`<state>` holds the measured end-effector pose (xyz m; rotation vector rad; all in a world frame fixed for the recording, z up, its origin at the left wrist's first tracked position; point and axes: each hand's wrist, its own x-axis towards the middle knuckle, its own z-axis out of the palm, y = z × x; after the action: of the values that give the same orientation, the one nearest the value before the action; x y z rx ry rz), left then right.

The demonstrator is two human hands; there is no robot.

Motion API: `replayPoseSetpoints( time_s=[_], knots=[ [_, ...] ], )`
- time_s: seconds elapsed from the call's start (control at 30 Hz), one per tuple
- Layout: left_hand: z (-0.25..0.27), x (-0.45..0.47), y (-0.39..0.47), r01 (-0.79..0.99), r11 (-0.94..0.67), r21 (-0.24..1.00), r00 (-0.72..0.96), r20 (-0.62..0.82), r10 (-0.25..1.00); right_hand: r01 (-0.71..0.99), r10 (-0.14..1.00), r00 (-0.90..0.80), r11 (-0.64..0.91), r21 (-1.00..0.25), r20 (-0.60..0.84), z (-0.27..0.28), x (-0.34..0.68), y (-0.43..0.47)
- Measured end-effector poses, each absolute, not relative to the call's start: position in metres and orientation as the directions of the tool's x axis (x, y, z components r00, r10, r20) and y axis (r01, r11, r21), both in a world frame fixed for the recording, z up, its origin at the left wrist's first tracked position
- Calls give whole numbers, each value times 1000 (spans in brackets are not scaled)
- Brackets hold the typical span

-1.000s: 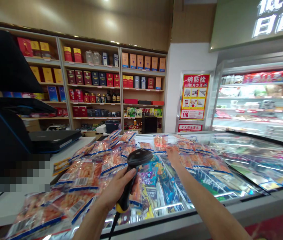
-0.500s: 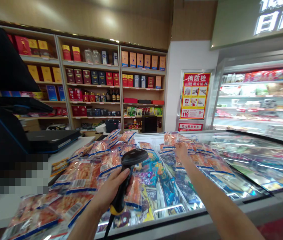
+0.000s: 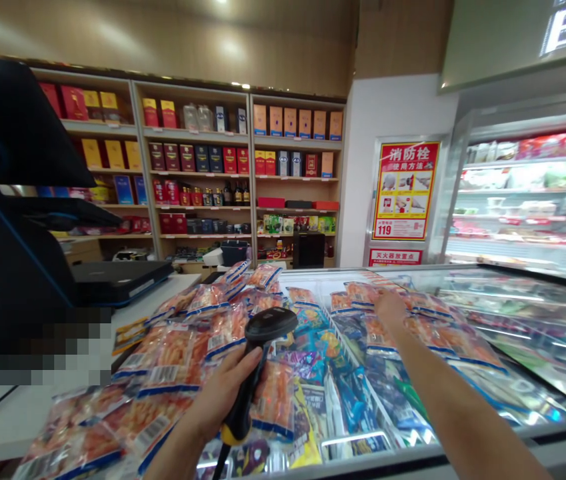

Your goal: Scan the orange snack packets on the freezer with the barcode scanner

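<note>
L hand (image 3: 227, 385) holds scanner (image 3: 269, 325); R hand (image 3: 390, 308) at smaller R-side packs (image 3: 427, 331), grip unclear; bigger L heap (image 3: 177, 353) prob. left to do, so job approx. partway

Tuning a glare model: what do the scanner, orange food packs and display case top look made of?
Scanner: likely hard plastic, black and satin with a yellow end; soft, dull highlights on its head.
Orange food packs: probably thin, glossy clear plastic film; crinkles, see-through.
Display case top: smooth, likely glass, acrylic possible; transparent, with sharp light streaks.
</note>
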<state>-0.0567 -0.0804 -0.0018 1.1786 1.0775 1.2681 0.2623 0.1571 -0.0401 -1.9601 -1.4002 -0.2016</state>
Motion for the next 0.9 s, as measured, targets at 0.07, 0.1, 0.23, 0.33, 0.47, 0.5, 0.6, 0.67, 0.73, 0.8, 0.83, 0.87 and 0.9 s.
replayPoseSetpoints(
  time_s=[0.07, 0.1, 0.23, 0.33, 0.47, 0.5, 0.6, 0.67, 0.73, 0.8, 0.83, 0.87, 0.9],
  knots=[
    [-4, -59, -78, -119, -35, 992, 37, 40, 999, 893, 702, 394, -140, -427, 593, -34, 246, 153],
    [-6, -60, -78, -119, -35, 992, 35, 39, 999, 903, 699, 366, -107, -417, 614, -30, 235, 152],
    [-7, -66, -76, -108, -45, 993, 20, 48, 999, 905, 847, 182, 54, -422, 500, -24, 181, 158],
    [-7, -73, -78, -127, -44, 991, 35, 49, 998, 901, 929, 115, 51, -431, 350, -32, 147, 166],
    [-6, -83, -78, -166, -34, 985, -21, 31, 999, 908, 970, 103, -2, -419, 219, -45, 119, 173],
    [-6, -84, -77, -171, -20, 985, -46, 12, 999, 908, 977, 112, -26, -418, 182, -47, 115, 175],
    [-8, -88, -74, -168, 9, 986, -97, -26, 995, 903, 984, 160, -112, -415, 81, -53, 105, 179],
    [-9, -88, -71, -157, 5, 988, -96, -20, 995, 906, 982, 180, -146, -397, 49, -58, 101, 184],
    [-10, -88, -68, -145, -3, 989, -80, -9, 997, 914, 980, 189, -155, -374, 56, -63, 99, 188],
    [-11, -87, -66, -143, -9, 990, -65, 0, 998, 915, 977, 201, -164, -368, 64, -68, 99, 191],
    [-10, -86, -65, -147, -16, 989, -64, 7, 998, 911, 976, 208, -169, -376, 67, -69, 99, 192],
    [-10, -85, -64, -151, -25, 988, -64, 16, 998, 906, 974, 212, -168, -389, 73, -70, 99, 191],
    [-10, -84, -62, -154, -38, 987, -66, 29, 997, 901, 975, 205, -155, -405, 84, -70, 99, 189]
  ],
)
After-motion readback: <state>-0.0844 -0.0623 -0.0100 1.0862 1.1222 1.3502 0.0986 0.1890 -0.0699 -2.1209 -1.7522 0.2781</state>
